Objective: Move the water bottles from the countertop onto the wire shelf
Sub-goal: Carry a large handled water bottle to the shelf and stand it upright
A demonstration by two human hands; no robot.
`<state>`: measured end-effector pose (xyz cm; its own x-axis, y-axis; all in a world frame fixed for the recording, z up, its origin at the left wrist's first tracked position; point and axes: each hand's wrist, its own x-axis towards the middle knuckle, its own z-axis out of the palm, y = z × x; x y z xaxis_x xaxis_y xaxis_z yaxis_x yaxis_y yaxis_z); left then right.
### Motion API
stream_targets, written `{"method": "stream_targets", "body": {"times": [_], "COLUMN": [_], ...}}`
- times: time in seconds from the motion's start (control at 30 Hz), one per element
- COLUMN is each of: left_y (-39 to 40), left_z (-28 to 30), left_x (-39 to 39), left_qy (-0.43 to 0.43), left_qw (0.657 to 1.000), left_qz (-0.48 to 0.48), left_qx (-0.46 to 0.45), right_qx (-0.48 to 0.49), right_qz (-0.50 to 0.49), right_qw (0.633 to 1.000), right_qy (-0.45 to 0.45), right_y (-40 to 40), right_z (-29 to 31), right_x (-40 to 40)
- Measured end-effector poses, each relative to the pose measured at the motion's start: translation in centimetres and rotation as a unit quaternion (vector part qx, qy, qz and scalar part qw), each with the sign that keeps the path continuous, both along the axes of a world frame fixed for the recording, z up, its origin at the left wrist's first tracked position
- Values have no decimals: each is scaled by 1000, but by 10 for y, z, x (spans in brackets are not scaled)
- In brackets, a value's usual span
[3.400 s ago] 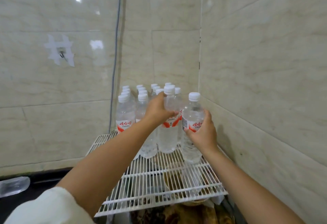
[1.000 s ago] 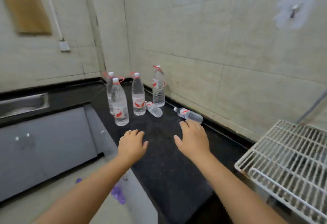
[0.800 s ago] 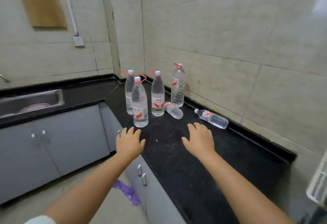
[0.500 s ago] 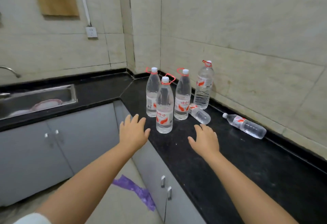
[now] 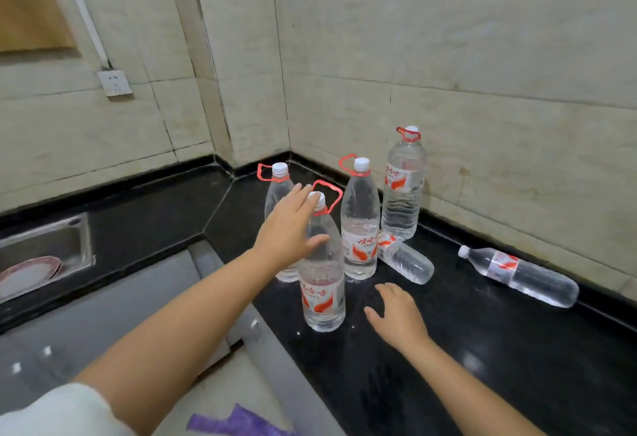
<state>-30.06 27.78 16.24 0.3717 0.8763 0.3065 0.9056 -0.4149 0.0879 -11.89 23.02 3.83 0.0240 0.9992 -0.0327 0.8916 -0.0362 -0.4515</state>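
On the black countertop [image 5: 482,349] six water bottles are near the corner of the tiled walls. Four stand upright, each with a white cap and a red carry loop at the neck: the nearest bottle [image 5: 322,284] at the front, one bottle behind it on the left [image 5: 275,190], a middle bottle [image 5: 360,225] and a back bottle [image 5: 403,187] close to the wall. Two smaller ones lie on their sides: a short bottle [image 5: 406,259] at the foot of the middle bottle, and a far bottle [image 5: 520,275] well apart on the right, along the wall edge.

The left hand [image 5: 289,228] is raised in front of the nearest bottle's neck, fingers straight and spread, holding nothing (whether it touches the bottle I cannot tell). The right hand [image 5: 396,315] is low over the countertop just beside the nearest bottle's base, fingers relaxed, also holding nothing.

At the left edge is a steel sink [image 5: 51,239] with a reddish plate [image 5: 27,272] inside, and a white wall socket [image 5: 113,82] above.
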Motion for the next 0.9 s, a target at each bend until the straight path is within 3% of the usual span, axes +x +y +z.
{"method": "stream_targets", "body": {"times": [0.2,0.37,0.43,0.53,0.7,0.77,0.9], "left_y": [68,77,82,82,81,82,79], "left_z": [-2,-20,-32,-42,-62,-79,-120], "left_x": [-2,-27,-42,-73,-151,-179,-222], "left_qy": [7,-97,-124,-177,-226,-260,-354], "left_qw": [991,981,976,967,963,957,927], "left_qz": [-116,-165,-164,-165,-120,-79,13], "left_qx": [-69,17,75,80,-86,-104,-123], "right_qx": [-8,-102,-140,-172,-125,-86,-26], "right_qz": [-10,-35,-77,-169,-228,-255,-280], "right_qw": [998,984,966,909,828,800,808], "right_qy": [62,143,205,340,496,536,517], "right_y": [50,58,59,61,72,76,84], "right_z": [-19,-49,-59,-64,-73,-75,-73], "right_x": [-18,-42,-55,-74,-109,-125,-155]}}
